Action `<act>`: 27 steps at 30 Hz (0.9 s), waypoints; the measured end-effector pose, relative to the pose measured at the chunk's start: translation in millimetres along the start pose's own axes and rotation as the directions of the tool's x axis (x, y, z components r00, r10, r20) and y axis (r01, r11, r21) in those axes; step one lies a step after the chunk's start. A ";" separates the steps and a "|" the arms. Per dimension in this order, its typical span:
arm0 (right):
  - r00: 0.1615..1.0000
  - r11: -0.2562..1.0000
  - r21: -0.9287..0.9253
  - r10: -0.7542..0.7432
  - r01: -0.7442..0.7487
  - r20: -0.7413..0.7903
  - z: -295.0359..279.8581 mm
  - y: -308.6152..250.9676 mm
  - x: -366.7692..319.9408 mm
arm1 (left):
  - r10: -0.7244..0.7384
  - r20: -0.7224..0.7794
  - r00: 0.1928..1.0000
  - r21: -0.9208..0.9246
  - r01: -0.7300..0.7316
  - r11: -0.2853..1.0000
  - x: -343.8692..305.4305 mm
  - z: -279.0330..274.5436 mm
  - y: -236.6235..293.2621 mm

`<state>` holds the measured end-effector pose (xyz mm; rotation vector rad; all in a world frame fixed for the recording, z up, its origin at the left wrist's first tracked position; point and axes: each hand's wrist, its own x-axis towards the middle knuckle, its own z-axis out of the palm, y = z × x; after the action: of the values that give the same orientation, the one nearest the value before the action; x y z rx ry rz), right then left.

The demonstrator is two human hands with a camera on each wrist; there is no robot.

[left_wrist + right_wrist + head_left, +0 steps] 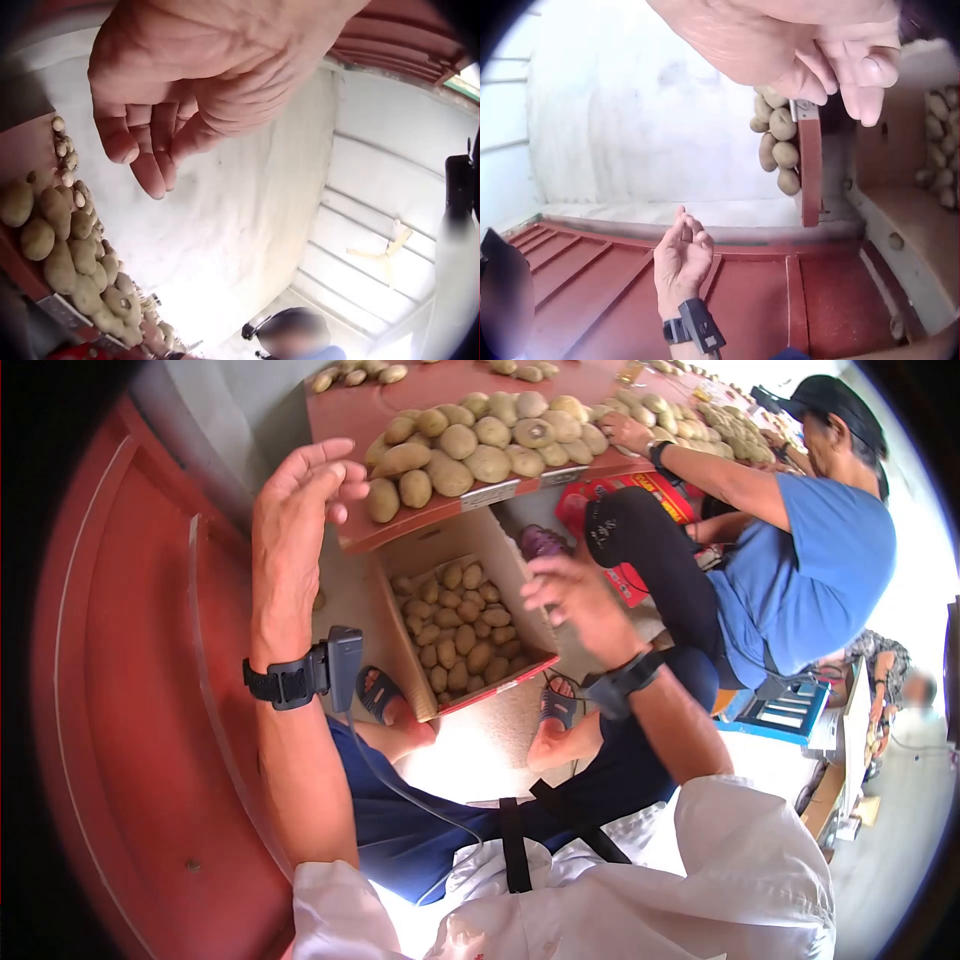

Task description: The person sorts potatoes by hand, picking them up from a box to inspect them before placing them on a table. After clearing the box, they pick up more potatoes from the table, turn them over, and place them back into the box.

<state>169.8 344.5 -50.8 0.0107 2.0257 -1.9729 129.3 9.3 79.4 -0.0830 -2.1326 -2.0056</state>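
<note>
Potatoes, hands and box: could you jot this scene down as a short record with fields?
Cardboard box: open-topped, with potatoes inside
Red table: more potatoes heaped along its edge
Left hand: raised, holding nothing
Right hand: raised near the box, nothing visible in it
Second person: at the right, one hand at the heap

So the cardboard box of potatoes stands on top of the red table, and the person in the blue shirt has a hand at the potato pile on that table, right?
Not quite: the cardboard box of potatoes isn't on the red table. The head view shows it down on the floor. The rest stands.
</note>
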 end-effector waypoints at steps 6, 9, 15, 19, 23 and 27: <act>0.982 0.895 0.408 0.190 -0.180 0.017 77.8 74.1 -59.5 | -0.116 0.198 0.973 0.188 0.079 0.979 -12.3 22.7 -29.2; 0.981 0.868 0.460 0.194 -0.184 0.026 105.1 79.3 -74.5 | -0.189 0.300 0.935 0.285 0.101 0.953 -23.7 33.2 -52.4; 0.996 0.950 0.311 -0.002 0.031 -0.091 99.4 38.6 -81.1 | -0.217 0.335 0.917 0.234 0.142 0.962 -99.8 66.9 -53.3; 0.969 0.917 0.327 -0.186 0.231 -0.162 104.4 -27.8 -97.7 | -0.210 0.179 0.961 -0.169 0.240 0.956 -150.3 77.7 -49.7; 0.868 0.852 0.168 -0.484 0.497 -0.113 128.1 -62.9 -112.0 | -0.421 0.075 0.904 -0.592 0.380 0.711 -171.3 76.4 -104.1; 0.750 0.745 -0.089 -0.655 0.661 0.087 164.7 -73.6 -139.0 | -0.390 0.227 0.892 -0.680 0.432 0.593 -195.7 71.1 -153.5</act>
<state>321.4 209.1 52.1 -0.9012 2.3079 -2.1790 283.6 89.3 -112.2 0.2750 -1.3069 -3.0471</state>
